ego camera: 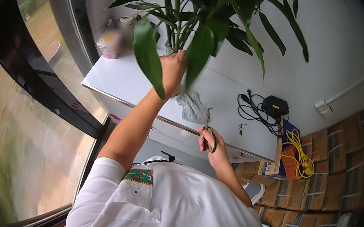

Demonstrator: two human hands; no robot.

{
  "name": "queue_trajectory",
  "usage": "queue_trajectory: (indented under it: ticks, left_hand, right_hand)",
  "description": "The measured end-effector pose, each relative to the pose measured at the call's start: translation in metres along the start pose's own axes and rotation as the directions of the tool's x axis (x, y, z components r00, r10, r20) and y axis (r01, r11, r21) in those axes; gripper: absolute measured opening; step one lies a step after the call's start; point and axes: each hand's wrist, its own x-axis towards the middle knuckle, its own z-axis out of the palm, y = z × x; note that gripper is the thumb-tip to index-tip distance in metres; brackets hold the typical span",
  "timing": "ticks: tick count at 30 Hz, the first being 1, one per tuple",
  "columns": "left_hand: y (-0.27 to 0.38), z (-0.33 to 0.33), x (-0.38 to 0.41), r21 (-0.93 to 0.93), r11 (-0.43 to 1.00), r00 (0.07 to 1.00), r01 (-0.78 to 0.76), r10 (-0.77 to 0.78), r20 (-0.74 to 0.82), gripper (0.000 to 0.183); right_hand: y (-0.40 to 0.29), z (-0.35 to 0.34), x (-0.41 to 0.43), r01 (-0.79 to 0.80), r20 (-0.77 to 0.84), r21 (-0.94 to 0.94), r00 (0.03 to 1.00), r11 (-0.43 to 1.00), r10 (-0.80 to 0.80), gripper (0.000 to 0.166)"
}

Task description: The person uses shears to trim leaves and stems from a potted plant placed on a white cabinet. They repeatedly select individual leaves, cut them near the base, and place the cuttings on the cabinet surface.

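My left hand (173,67) is raised at the base of a tall leafy green plant (177,16), in front of the glass vase (169,49) that holds its stems. Its fingers are curled and partly hidden, so I cannot tell what they grip. Two broad leaves hang on either side of this hand. Black-handled scissors (212,145) are in my right hand (218,154), at the front edge of a white cabinet top (121,74). Their blades point away from me, beside a crumpled grey striped cloth (191,108).
A black power adapter (275,107) with coiled cables lies on the right of the cabinet. Beyond it, a yellow cord (296,149) rests on a box. Stacked cardboard boxes (316,193) fill the right side. A tub (109,47) stands back left, near the window (42,150).
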Motion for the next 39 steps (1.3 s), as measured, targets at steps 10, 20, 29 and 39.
queue_trajectory:
  ticks: [10, 20, 29, 39]
  left_hand:
    - [-0.014, 0.023, -0.008, -0.103, 0.995, 0.993, -0.009, -0.004, -0.121, 0.011]
    - [-0.066, 0.046, -0.040, -0.111, 0.992, 0.997, 0.063, -0.059, 0.039, 0.030]
    - [-0.017, 0.014, -0.011, -0.013, 0.992, 0.981, 0.125, -0.121, 0.153, 0.023]
    - [0.017, 0.016, -0.007, 0.149, 0.988, 0.994, 0.041, -0.056, 0.095, 0.007]
  right_hand:
    - [0.005, -0.003, -0.003, -0.023, -0.001, 0.038, 1.000, 0.999, 0.024, 0.031]
    - [0.007, -0.003, -0.003, -0.022, 0.048, 0.044, 0.999, 0.999, 0.020, 0.031]
    - [0.011, -0.014, -0.001, -0.015, 0.014, 0.057, 1.000, 0.998, 0.015, 0.030]
    - [0.019, -0.018, -0.006, -0.021, -0.051, 0.077, 0.998, 0.997, 0.025, 0.034]
